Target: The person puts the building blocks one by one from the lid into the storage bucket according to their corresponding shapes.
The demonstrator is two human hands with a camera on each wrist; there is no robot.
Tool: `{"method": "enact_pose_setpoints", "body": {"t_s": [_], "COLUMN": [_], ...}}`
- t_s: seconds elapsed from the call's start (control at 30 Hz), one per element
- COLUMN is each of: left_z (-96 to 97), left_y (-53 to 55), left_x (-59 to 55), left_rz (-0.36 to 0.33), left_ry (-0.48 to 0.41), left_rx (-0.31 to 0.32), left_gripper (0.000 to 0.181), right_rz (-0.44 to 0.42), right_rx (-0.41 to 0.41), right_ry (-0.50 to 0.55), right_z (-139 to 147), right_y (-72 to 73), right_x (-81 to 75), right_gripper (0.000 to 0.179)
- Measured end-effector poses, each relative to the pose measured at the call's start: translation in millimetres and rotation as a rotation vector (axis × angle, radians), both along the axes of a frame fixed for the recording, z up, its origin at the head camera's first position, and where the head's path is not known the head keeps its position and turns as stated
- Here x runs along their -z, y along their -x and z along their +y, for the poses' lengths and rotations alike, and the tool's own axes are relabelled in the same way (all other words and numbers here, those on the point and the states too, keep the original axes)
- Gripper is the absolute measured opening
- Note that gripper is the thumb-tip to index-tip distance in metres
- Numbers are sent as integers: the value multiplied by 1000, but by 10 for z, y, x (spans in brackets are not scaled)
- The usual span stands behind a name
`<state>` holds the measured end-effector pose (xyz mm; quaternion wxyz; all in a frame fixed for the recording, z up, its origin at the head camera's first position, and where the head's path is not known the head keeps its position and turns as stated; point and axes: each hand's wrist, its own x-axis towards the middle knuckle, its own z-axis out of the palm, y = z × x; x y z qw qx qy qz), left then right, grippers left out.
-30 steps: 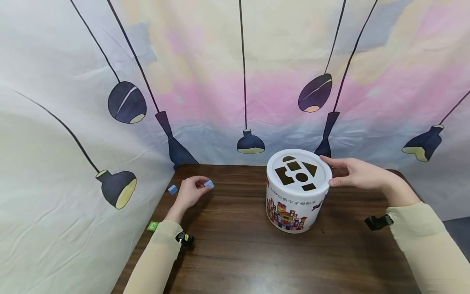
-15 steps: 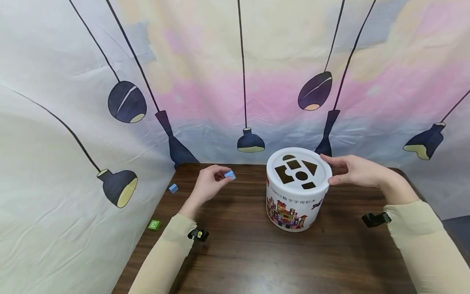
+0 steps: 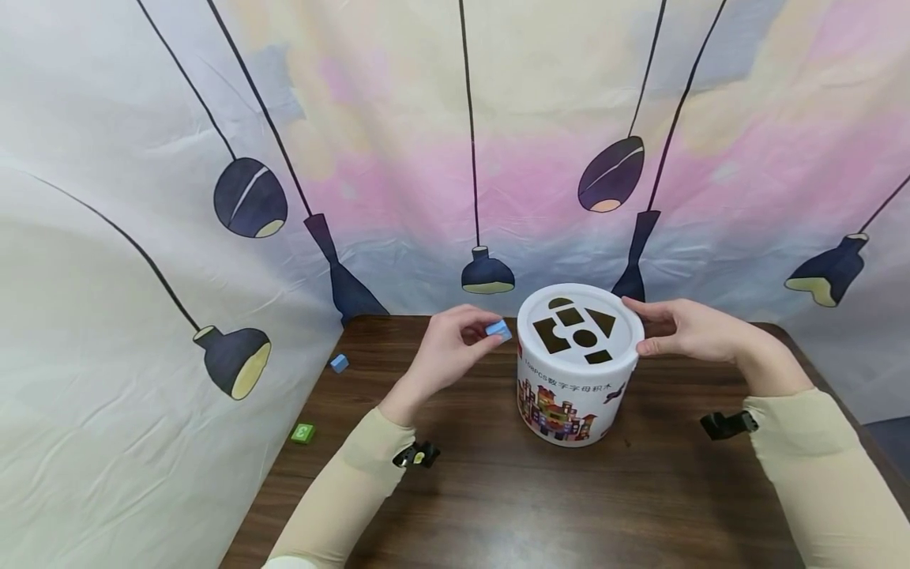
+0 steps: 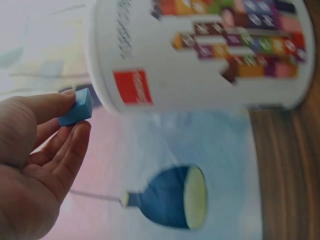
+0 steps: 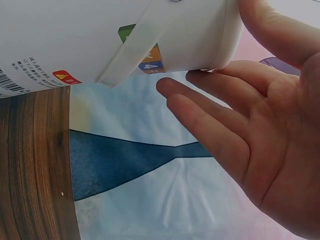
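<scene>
My left hand (image 3: 444, 352) pinches a small blue block (image 3: 501, 329) between thumb and fingers, just left of a white bucket (image 3: 569, 375). In the left wrist view the blue block (image 4: 79, 109) sits at the fingertips, apart from the bucket's wall. The bucket stands upright; its white lid (image 3: 621, 320) has several shaped holes, among them a triangle, a circle and rectangles. My right hand (image 3: 686, 330) touches the right side of the lid's rim with thumb and fingers. In the right wrist view those fingers (image 5: 215, 132) stretch out fairly straight beside the bucket.
A second blue block (image 3: 339, 363) lies near the left edge of the brown wooden table (image 3: 512, 506). Closer to me is a green block (image 3: 302, 433) with a white mark. A cloth printed with lamps (image 3: 487, 271) hangs behind the table.
My left hand has carried the blue block up and rightward from the table's left part to beside the bucket. The right hand and the bucket have stayed in place.
</scene>
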<state>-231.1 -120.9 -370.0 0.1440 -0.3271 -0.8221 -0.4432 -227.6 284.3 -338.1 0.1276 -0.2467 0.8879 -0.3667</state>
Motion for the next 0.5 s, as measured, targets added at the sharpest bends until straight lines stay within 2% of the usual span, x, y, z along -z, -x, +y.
{"method": "enact_pose_setpoints", "body": {"t_s": [0.27,0.5], "left_z": [416,806], "left_y": [-115,-179], "left_x": [-177,-173], "left_rz": [49,30], "left_ry": [-35,0], "left_rx": [109,172], "left_gripper": [27,28], "right_rz": [-1,19], "right_rx": [11,6], "right_ry": [8,5], "right_z": [-3,11], "right_y": [-15,-26], "right_x": [8,42], "right_gripper": [85,85]}}
